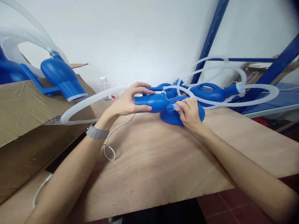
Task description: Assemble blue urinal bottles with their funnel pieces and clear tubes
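My left hand [127,101], with a grey watch band at the wrist, is wrapped round a blue bulb-shaped plastic part [153,103]. My right hand [190,113] pinches the whitish end of a tube [175,106] beside that part. Behind and under my right hand, a blue bottle [170,119] rests on the wooden table [149,168]. A translucent hose [100,95] arcs leftward from behind my left hand. Whether the tube end is joined to the blue part cannot be made out.
Further blue bottles [207,92] with looping hoses [261,87] lie at the back right by a blue metal rack [277,68]. A cardboard box [30,105] on the left bears a blue piece [62,74]. A clear bottle [105,85] and a white cable [113,132] are nearby.
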Demonstrator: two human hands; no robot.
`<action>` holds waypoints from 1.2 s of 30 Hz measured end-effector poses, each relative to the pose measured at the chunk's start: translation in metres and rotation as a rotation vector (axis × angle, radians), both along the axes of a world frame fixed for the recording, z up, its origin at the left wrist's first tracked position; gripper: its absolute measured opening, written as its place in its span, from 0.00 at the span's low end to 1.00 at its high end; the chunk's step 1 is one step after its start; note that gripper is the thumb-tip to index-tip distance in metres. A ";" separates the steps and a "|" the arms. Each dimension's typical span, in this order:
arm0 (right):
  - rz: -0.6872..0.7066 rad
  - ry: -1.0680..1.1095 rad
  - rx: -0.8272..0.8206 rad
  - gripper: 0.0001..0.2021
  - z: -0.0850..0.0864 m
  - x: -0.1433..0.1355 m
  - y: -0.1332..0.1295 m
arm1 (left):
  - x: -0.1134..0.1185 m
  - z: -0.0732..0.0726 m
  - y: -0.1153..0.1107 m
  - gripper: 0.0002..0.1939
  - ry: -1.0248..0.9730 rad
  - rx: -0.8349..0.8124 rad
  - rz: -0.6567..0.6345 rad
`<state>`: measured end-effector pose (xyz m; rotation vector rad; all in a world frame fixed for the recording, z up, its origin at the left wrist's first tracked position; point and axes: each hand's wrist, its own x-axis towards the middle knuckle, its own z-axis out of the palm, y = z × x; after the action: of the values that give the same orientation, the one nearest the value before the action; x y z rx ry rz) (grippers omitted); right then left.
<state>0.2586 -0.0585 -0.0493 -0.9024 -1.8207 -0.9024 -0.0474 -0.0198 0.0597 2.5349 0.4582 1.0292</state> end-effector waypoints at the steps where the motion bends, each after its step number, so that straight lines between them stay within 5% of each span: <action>1: 0.017 -0.015 -0.004 0.16 0.000 0.000 0.000 | 0.000 0.000 0.000 0.27 0.004 0.009 0.000; 21: 0.131 -0.066 0.078 0.12 0.013 -0.021 -0.013 | 0.001 0.020 -0.026 0.20 -0.028 0.123 0.011; 36: 0.095 0.042 0.004 0.19 0.023 -0.033 -0.028 | -0.002 0.033 -0.036 0.21 -0.043 0.153 -0.017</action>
<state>0.2254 -0.0861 -0.0262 -0.8188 -1.8095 -0.8219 -0.0493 -0.0556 0.0924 2.6383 0.3572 1.1510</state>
